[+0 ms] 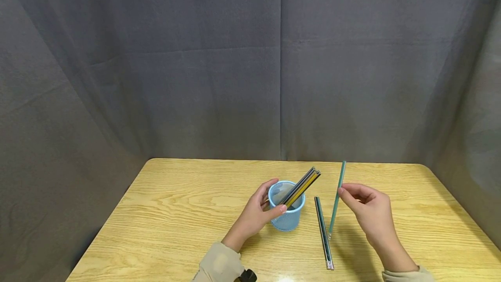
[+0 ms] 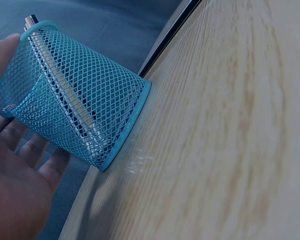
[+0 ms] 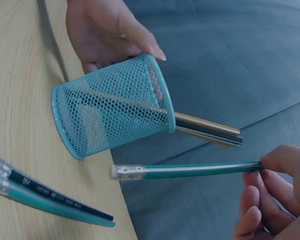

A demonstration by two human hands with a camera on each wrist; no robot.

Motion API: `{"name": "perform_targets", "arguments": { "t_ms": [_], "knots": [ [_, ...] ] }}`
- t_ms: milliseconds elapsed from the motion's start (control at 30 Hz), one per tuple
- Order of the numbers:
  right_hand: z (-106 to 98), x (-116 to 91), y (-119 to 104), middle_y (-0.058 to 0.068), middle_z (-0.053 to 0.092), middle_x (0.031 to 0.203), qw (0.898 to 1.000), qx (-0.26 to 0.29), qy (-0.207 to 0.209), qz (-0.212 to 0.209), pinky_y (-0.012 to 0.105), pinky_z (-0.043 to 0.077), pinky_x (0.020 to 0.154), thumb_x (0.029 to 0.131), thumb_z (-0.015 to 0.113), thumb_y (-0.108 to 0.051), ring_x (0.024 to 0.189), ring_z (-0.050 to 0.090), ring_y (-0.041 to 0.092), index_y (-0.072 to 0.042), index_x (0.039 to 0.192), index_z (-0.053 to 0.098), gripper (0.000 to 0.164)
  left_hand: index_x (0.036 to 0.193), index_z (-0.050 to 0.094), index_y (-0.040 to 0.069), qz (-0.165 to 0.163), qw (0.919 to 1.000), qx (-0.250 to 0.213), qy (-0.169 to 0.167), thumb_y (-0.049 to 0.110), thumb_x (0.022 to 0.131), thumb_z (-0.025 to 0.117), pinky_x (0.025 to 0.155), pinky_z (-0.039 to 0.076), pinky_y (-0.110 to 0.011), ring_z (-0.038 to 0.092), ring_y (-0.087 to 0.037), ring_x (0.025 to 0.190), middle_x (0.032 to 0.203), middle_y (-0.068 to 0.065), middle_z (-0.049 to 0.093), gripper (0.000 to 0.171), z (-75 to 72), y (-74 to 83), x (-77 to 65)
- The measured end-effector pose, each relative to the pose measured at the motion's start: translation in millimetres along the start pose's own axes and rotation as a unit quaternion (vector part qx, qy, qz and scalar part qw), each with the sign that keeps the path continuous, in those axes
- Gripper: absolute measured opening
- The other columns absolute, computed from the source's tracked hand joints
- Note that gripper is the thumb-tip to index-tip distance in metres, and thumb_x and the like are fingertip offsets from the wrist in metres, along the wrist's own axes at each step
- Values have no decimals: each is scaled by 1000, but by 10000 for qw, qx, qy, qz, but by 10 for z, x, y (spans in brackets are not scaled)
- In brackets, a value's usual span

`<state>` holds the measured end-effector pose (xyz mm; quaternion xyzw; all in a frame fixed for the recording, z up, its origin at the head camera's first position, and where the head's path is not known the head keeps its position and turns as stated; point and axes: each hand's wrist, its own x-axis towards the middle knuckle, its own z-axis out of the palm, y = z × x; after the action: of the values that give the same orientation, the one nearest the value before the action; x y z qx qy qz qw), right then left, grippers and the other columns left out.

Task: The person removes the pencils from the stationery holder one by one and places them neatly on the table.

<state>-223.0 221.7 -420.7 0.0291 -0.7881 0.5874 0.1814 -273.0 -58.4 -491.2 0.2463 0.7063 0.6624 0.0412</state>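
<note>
My left hand (image 1: 254,214) holds a light blue mesh pencil cup (image 1: 285,223), its thumb over the near rim and its fingers around the far left side. The cup's base appears to rest on the tabletop. Several pencils (image 1: 300,189), dark and yellow, lean inside and stick out past the rim to the right. To the right of the cup, my right hand (image 1: 369,212) pinches a green pencil (image 3: 200,170) between thumb and fingers. That pencil is raised, its white eraser end pointing down. Between the cup and my right hand, a black pencil (image 3: 60,194) and a green one (image 3: 60,206) lie side by side.
The wooden table (image 1: 176,212) reaches back to a grey curtain (image 1: 203,99), which also hangs along both sides. A dark band (image 1: 247,276) shows at my left sleeve (image 1: 220,262).
</note>
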Motion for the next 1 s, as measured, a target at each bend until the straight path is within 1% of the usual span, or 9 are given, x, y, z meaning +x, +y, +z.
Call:
{"name": "perform_targets", "arguments": {
  "t_ms": [100, 300, 567, 833, 1000],
  "knots": [
    [-3, -1, 38, -6, 72, 95, 10000, -69, -43, 46, 19, 52, 69, 92, 73, -21, 84, 63, 6, 6, 107, 72, 30, 150, 38, 29, -17, 10000, -16, -5, 28, 92, 73, 109, 38, -43, 51, -23, 129, 140, -3, 54, 69, 1, 3, -6],
    [2, -16, 117, -4, 73, 91, 9993, -298, -61, 223, 19, 52, 68, 92, 73, -24, 81, 63, 6, 3, 108, 72, 31, 151, 36, 26, -5, 10000, -68, -45, 27, 92, 72, 108, 39, -43, 52, -22, 128, 140, -3, 54, 68, 5, 7, -13],
    [12, -18, 169, -2, 72, 91, 9990, -283, -80, 345, 19, 52, 69, 92, 73, -23, 81, 63, 6, 4, 109, 72, 31, 150, 37, 30, -28, 10000, -44, -32, 28, 92, 72, 108, 39, -43, 51, -22, 129, 140, -2, 54, 68, 4, -4, -5],
    [20, -20, 218, -2, 72, 92, 9978, -450, -173, 450, 20, 51, 67, 92, 73, -25, 82, 61, 7, 3, 110, 72, 33, 151, 37, 29, 1, 10000, -57, -44, 28, 92, 72, 108, 39, -42, 51, -24, 129, 141, -4, 53, 68, 2, 0, -5],
    [22, -22, 238, 0, 72, 93, 9970, -486, -257, 549, 20, 51, 69, 92, 73, -26, 83, 62, 7, 2, 110, 72, 33, 151, 36, 29, 0, 10000, -52, -58, 28, 92, 72, 108, 40, -41, 51, -23, 129, 141, -4, 53, 69, -1, -4, -5]
  ]
}}
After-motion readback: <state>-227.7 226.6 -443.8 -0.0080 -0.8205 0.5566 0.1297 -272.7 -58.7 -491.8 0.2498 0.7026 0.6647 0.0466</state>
